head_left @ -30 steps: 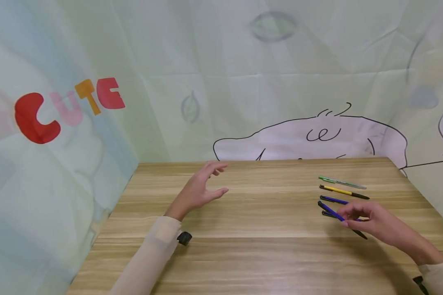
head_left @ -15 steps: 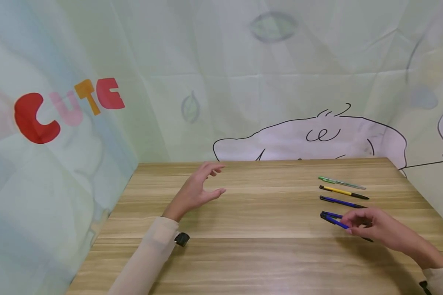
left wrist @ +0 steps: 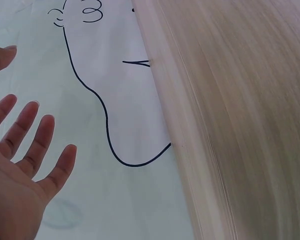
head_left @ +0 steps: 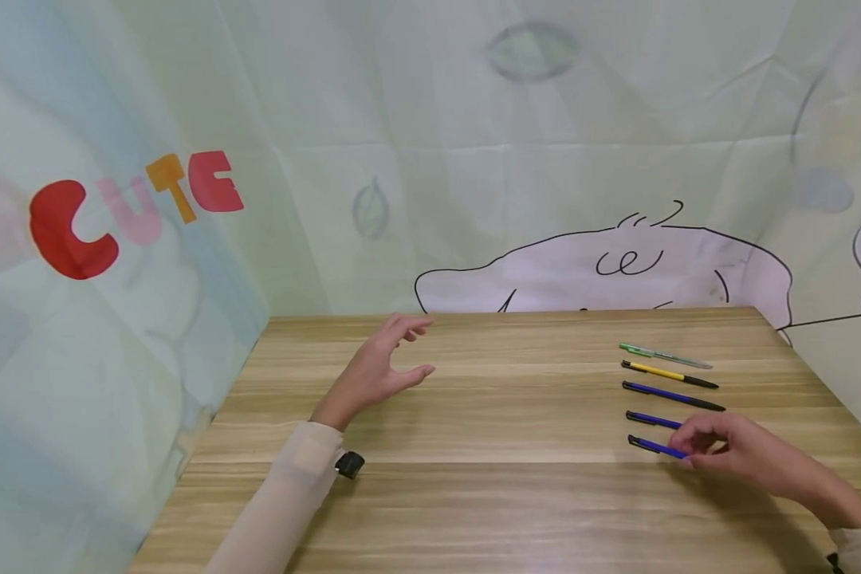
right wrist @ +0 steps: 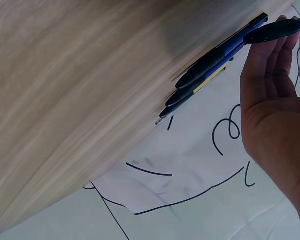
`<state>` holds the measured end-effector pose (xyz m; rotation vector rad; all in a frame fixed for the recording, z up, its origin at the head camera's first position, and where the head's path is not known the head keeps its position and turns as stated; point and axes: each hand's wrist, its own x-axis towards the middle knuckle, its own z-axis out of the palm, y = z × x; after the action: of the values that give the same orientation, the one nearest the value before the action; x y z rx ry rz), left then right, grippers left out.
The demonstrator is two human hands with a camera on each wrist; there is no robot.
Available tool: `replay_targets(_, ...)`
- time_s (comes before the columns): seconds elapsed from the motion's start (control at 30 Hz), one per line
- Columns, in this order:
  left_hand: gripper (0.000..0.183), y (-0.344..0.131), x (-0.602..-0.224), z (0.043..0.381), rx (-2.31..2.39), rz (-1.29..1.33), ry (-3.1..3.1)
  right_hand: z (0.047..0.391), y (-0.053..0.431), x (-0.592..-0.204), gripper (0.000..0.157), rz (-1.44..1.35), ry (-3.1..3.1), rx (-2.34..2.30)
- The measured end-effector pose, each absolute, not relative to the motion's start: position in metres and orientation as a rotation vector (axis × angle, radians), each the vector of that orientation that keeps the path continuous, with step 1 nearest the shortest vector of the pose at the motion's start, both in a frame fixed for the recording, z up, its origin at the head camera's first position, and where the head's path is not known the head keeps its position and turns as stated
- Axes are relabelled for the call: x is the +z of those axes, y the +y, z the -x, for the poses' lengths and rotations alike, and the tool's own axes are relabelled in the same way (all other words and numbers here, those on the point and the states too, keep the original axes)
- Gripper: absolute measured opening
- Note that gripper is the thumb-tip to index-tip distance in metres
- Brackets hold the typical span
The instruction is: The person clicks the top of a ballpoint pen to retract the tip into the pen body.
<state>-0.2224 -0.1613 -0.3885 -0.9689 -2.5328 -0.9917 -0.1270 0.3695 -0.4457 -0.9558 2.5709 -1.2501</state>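
My right hand [head_left: 742, 454] pinches a blue pen [head_left: 653, 447] with a black grip at the right of the table, its clip end pointing left. In the right wrist view the black grip of this held pen [right wrist: 275, 31] sticks out from the fingers. Just behind it lies a second blue pen [head_left: 649, 418], partly hidden by the hand. Farther back, a third blue pen [head_left: 670, 395], a yellow pen [head_left: 667, 373] and a clear green pen [head_left: 663, 355] form a row. My left hand [head_left: 376, 371] hovers over the left part of the table, fingers spread, holding nothing.
The wood-grain table [head_left: 488, 510] ends at a back edge against a printed cloth [head_left: 438, 199] with a cartoon outline. Another cloth with coloured letters [head_left: 72, 231] hangs along the left side.
My right hand has carried the blue pen toward the front, from across the other blue pens to a spot in front of them, roughly parallel. My left hand has drifted slightly left.
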Motion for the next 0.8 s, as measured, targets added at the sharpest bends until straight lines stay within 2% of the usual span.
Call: replay_targets(0.8, 0.067, -0.1614, -0.3877, 0.2220, -0.975, 0.991, -2.510, 0.1312, 0.3741, -0.4528, 0.021, 0.982, 2.578, -1.134)
